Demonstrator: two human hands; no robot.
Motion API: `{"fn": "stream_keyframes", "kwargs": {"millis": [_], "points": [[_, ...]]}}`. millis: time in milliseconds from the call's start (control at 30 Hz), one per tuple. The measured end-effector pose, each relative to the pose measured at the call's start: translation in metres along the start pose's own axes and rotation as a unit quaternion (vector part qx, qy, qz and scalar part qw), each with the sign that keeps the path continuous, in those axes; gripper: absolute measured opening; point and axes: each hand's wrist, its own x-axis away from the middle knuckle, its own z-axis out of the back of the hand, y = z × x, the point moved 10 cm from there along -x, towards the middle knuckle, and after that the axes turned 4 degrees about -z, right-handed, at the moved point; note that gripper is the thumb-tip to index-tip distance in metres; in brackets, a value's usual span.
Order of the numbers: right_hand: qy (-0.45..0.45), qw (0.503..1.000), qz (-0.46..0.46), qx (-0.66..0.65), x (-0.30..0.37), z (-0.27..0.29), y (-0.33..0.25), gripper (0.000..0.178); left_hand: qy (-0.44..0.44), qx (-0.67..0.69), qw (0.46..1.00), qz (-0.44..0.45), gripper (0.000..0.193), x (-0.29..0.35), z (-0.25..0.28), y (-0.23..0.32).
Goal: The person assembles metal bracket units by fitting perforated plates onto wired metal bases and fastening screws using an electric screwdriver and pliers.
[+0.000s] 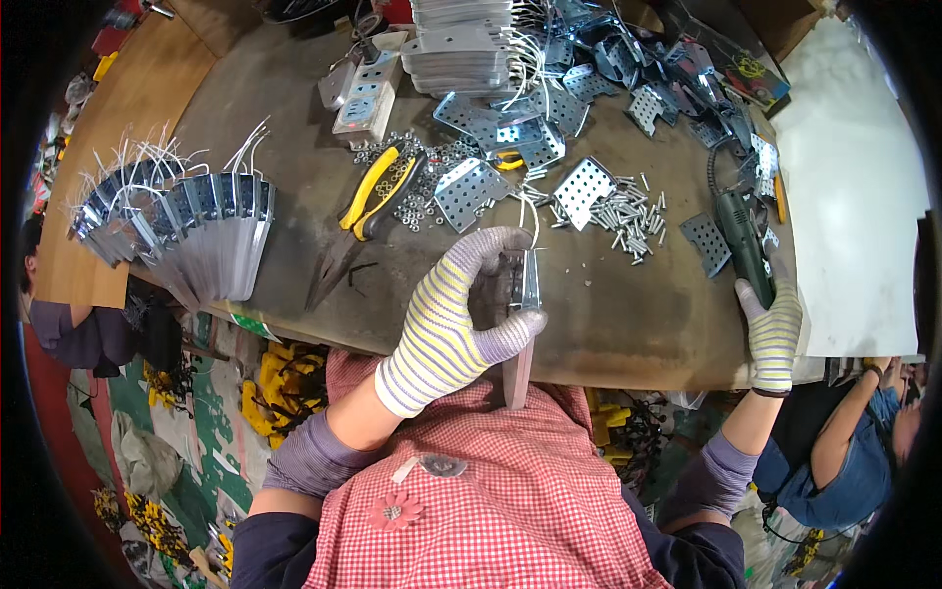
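Two gloved hands work well apart. The left hand [461, 319] has one metal part [527, 294] pinched between thumb and fingers at the bench's [628, 339] front edge, white wire at its far end. The right hand [773, 329] is closed around one green tool [743, 240], with one plate [705, 243] just beside it. Left of centre lies one pair of pliers [368, 201], open. Beyond are one heap of nuts [424, 201] and one of screws [631, 216], too many to count, and one power strip [369, 101].
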Motion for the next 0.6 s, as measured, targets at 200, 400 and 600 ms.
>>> {"fn": "stream_keyframes", "kwargs": {"millis": [200,400,600], "points": [[-0.092,0.721,-0.072,-0.683,0.029,-0.029,-0.046,0.054,-0.003,-0.001,1.0,0.01,0.06,0.002,-0.002,-0.003],[-0.18,0.294,-0.111,-0.932,0.057,-0.064,-0.147,0.037,0.014,-0.031,0.999,-0.003,0.063,0.003,0.003,-0.002],[-0.129,0.176,-0.193,-0.957,0.063,-0.086,-0.149,0.023,0.004,-0.05,0.999,0.006,0.063,0.004,0.001,-0.001]]}}
